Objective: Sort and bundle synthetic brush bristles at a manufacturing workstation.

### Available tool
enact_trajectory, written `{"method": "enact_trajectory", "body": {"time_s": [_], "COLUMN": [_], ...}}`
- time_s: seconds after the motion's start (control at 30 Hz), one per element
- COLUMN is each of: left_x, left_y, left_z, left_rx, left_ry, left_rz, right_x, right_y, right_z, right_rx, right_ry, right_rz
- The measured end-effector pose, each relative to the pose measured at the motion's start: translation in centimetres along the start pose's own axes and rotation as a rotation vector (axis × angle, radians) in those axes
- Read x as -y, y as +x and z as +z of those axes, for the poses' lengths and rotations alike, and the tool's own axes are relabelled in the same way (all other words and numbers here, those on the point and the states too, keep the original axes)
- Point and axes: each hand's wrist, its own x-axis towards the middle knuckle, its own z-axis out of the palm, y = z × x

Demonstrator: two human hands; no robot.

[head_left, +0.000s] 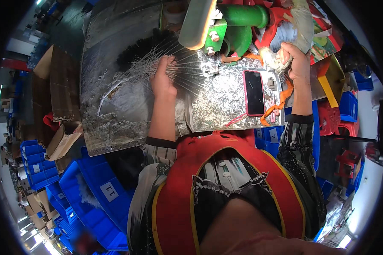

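Observation:
My left hand (162,78) is closed around a fanned bundle of thin metal wires (187,70), held above the metal worktop. Some wire ends spread toward a small metal fitting (209,69) below the green machine (238,19). On the other side, the wires reach a dark clump of bristles (142,49); whether the two are joined, I cannot tell. My right hand (295,59) is closed on a whitish, wrapped part (274,59) at the machine's right side. Its fingertips are partly hidden.
A phone (254,93) in a pink-red case lies on the shiny worktop (217,108). An orange cloth strip (281,104) hangs beside it. Cardboard boxes (64,85) stand left of the table, with blue bins (102,191) below. Red stools (330,119) are at the right.

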Motion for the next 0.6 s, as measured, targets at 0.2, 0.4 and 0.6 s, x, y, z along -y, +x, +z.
{"method": "enact_trajectory", "body": {"time_s": [0.2,0.4,0.6], "left_x": [-0.1,-0.2,0.0], "left_y": [0.2,0.0,0.2], "left_z": [0.4,0.3,0.9], "left_rx": [-0.015,-0.028,-0.048], "left_ry": [0.012,0.017,0.01], "left_rz": [0.003,0.028,0.045], "right_x": [0.2,-0.1,-8.2], "right_y": [0.0,0.7,1.5], "right_z": [0.2,-0.1,-1.0], "right_rx": [-0.028,0.047,-0.106], "right_ry": [0.023,0.029,-0.017], "right_rz": [-0.027,-0.04,-0.367]}}
